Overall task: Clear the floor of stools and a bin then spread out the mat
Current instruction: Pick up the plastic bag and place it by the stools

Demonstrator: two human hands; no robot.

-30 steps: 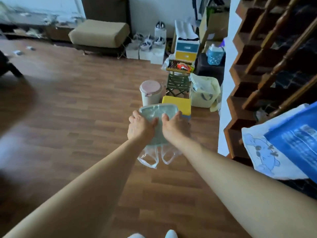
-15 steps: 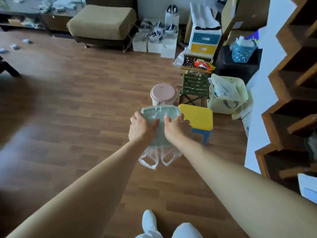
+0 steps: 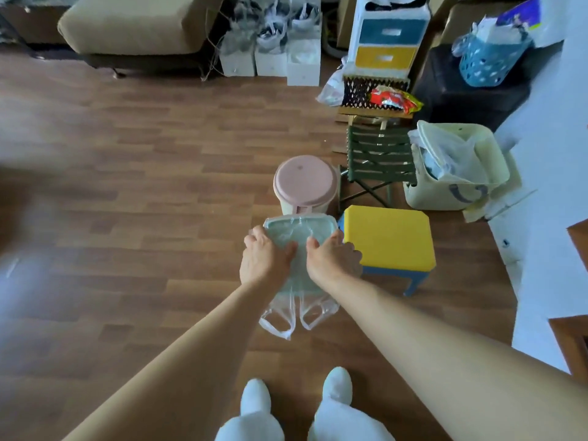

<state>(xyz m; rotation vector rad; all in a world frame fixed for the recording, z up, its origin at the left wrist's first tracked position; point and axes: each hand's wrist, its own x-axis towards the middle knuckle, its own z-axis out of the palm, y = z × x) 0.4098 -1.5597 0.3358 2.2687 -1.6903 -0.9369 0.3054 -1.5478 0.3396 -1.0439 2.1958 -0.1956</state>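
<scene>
I hold a small pale green bin point(image 3: 294, 237) lined with a clear plastic bag, whose handles point(image 3: 286, 319) hang below it. My left hand point(image 3: 265, 259) grips its left rim and my right hand point(image 3: 331, 257) grips its right rim. Just beyond it stands a round pink-topped stool point(image 3: 305, 183). A yellow-topped stool with blue legs point(image 3: 388, 240) sits right beside my right hand. A green slatted folding stool point(image 3: 378, 157) stands behind that. No mat is in view.
A cream bin with a plastic bag point(image 3: 451, 173) stands at the right by the white wall. Drawers point(image 3: 388, 39), a blue basket point(image 3: 490, 58), white boxes point(image 3: 270, 58) and a tan ottoman point(image 3: 136, 23) line the back. Wood floor point(image 3: 143, 186) stretches left. My white socked feet point(image 3: 296, 405) show below.
My view has tilted down and closed in on the stools by the wall. Both hands have kept their grip on the green bin, now beside the yellow stool.
</scene>
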